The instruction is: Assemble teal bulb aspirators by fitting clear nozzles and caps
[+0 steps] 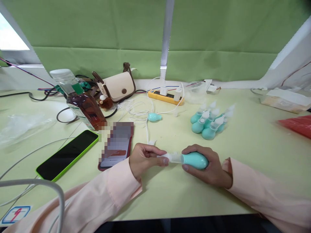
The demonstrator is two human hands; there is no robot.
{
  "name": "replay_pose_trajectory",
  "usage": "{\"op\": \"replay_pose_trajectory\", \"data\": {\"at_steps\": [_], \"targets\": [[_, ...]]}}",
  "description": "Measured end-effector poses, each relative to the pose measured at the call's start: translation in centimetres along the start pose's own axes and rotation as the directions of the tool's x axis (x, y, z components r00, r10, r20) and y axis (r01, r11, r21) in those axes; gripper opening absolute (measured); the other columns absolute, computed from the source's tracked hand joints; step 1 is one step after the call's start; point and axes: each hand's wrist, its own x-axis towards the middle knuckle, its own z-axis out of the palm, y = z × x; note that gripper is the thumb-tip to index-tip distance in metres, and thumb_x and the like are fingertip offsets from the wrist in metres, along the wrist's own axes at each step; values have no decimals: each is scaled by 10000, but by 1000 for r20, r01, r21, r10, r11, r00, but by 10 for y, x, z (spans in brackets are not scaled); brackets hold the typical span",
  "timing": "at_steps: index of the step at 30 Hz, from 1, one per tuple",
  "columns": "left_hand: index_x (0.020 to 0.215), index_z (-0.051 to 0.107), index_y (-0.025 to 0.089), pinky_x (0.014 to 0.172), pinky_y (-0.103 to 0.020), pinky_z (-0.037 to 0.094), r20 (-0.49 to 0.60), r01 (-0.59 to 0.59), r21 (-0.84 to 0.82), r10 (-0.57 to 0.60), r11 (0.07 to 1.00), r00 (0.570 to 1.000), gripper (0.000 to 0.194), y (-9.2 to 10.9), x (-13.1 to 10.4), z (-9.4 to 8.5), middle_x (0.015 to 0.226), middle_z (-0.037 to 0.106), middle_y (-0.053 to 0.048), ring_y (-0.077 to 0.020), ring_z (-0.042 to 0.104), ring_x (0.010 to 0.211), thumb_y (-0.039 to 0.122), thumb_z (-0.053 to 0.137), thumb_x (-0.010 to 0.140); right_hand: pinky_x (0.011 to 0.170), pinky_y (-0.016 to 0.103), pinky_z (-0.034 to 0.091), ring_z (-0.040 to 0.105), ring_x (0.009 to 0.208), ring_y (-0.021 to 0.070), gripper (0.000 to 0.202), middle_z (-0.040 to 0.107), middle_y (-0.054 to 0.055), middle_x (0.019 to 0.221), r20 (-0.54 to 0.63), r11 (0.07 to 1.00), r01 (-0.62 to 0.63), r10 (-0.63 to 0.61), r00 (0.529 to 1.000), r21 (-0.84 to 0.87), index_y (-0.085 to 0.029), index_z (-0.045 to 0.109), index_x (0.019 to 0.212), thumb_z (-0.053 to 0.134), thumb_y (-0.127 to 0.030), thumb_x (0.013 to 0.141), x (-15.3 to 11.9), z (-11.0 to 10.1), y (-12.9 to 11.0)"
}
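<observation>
Near the front middle of the table, my right hand (209, 165) is wrapped round a teal bulb (196, 160) that points left. A clear neck (177, 158) joins the bulb's narrow end. My left hand (147, 159) pinches the white tip (167, 157) at the far end of that neck, between thumb and fingers. Several teal bulbs with clear, pointed tips (209, 131) stand grouped behind my right hand. A single teal bulb without a tip (154, 117) lies on its side behind my left hand, by a white cable.
Left of my hands lie a red-cased phone (116, 147) and a green-edged phone (68, 155). Behind them stand a bottle of dark liquid (84, 106) and a cream handbag (119, 86). A yellow power strip (165, 96) sits at the back; a red packet (296, 126) lies far right.
</observation>
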Motion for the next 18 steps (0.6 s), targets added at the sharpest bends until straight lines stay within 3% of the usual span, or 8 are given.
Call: {"op": "replay_pose_trajectory", "data": {"at_steps": [6,10,13,16,18], "targets": [[613,670,120,493,-188,467,46,-79,60,76,995,996,159,-2,1,0,581,648,-19,-108,585,529,93,750,479,483,231,412,504,555,114,220,546,10,685,132,958,-216,193,972,190,-186,531,775,634,-318,632,4,-4,0],[553,655,122,484,-180,452,37,-163,129,160,978,986,121,-1,-1,2,620,631,-14,-100,568,544,98,743,474,318,183,325,387,348,44,287,472,-39,552,285,810,-451,362,888,375,-163,506,787,646,-352,622,6,-3,2],[555,656,112,468,-186,446,29,-228,226,228,947,973,99,0,-1,3,654,627,-31,-105,563,541,106,727,487,292,172,303,360,317,34,285,479,-48,526,385,706,-540,390,837,459,-163,485,788,638,-352,639,7,-2,5],[570,665,94,479,-193,451,107,-353,370,339,859,935,48,1,-3,3,658,632,-66,-118,564,557,102,694,533,288,158,281,334,315,20,248,519,-32,557,490,624,-616,392,779,481,-163,483,781,624,-331,666,10,-3,8],[590,669,83,489,-201,458,193,-466,441,426,767,884,25,1,-3,2,656,635,-87,-126,566,560,98,667,571,286,147,263,317,316,13,234,529,-27,557,530,588,-650,396,750,481,-160,484,777,618,-323,676,12,-5,8]]}}
